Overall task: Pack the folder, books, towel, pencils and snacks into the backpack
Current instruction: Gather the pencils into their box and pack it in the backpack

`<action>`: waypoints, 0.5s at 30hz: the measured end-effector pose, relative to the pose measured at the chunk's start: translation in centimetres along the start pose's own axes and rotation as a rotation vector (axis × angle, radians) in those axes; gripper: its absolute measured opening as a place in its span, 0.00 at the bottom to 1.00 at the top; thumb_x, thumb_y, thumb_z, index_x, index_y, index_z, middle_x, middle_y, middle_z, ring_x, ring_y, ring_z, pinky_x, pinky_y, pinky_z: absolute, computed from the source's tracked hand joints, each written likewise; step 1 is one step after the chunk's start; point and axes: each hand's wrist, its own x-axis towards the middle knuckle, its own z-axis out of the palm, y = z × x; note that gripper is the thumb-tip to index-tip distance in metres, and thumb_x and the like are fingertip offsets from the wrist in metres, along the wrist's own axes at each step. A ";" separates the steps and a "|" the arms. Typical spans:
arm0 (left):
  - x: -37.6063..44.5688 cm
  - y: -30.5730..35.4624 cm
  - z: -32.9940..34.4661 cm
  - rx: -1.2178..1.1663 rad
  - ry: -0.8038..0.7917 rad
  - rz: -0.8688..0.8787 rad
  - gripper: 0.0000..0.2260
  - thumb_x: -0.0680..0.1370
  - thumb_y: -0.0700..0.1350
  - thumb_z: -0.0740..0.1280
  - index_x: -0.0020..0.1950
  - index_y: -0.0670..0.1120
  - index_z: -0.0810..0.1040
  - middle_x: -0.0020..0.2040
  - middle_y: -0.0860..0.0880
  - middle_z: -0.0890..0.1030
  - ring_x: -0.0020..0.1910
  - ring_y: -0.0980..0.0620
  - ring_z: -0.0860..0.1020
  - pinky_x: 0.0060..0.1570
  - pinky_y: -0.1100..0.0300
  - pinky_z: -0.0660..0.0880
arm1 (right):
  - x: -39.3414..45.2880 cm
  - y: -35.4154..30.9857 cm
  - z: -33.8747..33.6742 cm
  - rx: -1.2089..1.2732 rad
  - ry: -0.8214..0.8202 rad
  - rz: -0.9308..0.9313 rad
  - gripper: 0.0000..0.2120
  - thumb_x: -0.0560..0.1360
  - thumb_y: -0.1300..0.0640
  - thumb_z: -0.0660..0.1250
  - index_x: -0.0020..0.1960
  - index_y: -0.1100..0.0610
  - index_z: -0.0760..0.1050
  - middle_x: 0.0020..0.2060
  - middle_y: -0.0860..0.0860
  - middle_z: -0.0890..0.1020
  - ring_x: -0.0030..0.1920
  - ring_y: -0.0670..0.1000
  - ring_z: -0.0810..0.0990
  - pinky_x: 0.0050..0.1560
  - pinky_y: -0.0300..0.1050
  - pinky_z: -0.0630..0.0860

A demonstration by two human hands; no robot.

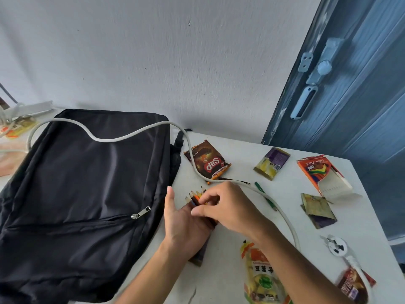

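White counter held your hands: left hand and right hand clasped light, roll-prone pencils at three o'clock of the backpack; bunch them mid-length.

Both hands hold coloured pencils beside a black backpack.

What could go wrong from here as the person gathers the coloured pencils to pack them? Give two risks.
1. The white cable lies across the table, over the green pencil and the Siip snack packet; lifting either could snag it.
2. The left hand and right hand hold the pencil bundle loosely, while the black backpack's front zip looks closed; pencils might spill.
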 end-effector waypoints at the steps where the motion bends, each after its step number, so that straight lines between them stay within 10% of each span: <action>1: 0.0 0.0 0.1 0.004 -0.009 0.003 0.40 0.75 0.69 0.54 0.61 0.33 0.77 0.57 0.34 0.80 0.52 0.39 0.81 0.60 0.45 0.73 | 0.1 0.0 -0.2 0.004 0.019 -0.009 0.11 0.70 0.47 0.73 0.44 0.54 0.83 0.31 0.44 0.79 0.32 0.40 0.75 0.32 0.32 0.71; 9: 0.4 0.3 -0.1 0.090 0.086 -0.008 0.14 0.79 0.38 0.57 0.63 0.37 0.74 0.53 0.38 0.83 0.51 0.39 0.83 0.55 0.45 0.75 | 3.3 6.2 -4.3 -0.145 0.498 0.046 0.06 0.74 0.64 0.67 0.47 0.60 0.83 0.42 0.52 0.84 0.41 0.48 0.81 0.41 0.39 0.76; 15: 0.5 0.3 0.2 0.125 0.122 -0.022 0.15 0.80 0.39 0.58 0.64 0.37 0.73 0.54 0.37 0.83 0.51 0.38 0.83 0.54 0.45 0.76 | 5.4 9.6 -3.9 -0.353 0.261 0.075 0.09 0.75 0.58 0.69 0.53 0.56 0.83 0.50 0.53 0.83 0.50 0.52 0.80 0.47 0.45 0.76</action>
